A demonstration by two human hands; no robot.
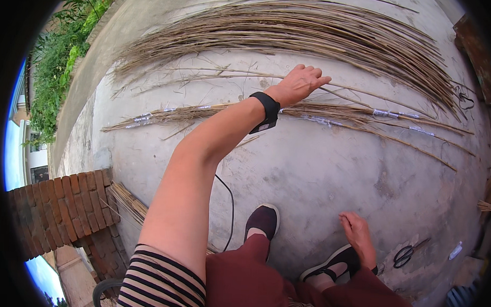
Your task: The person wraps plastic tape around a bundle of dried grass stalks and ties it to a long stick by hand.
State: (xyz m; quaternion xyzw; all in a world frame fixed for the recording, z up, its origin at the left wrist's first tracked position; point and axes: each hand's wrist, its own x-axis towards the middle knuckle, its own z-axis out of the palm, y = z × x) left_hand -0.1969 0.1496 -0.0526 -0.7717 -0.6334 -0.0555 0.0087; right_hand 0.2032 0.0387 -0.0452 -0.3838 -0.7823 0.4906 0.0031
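Note:
My left hand [300,84] reaches far out over the concrete, its fingers closed around a thin dry stalk [366,93] whose ends show on both sides of the fist. A dark watch [267,111] sits on that wrist. Just nearer lies a slim bundle of stalks [306,110], bound in places with whitish plastic wrap [386,113]. Beyond my hand spreads a large loose pile of long brown stalks [293,33]. My right hand [357,236] is low near my right shoe [336,263], fingers curled together, with nothing visible in them.
Black-handled scissors [407,255] lie on the floor right of my right hand, with a small whitish object [455,250] farther right. A black cord [231,207] curves beside my left shoe [263,220]. A brick wall [65,207] and more stalks [127,202] are at left.

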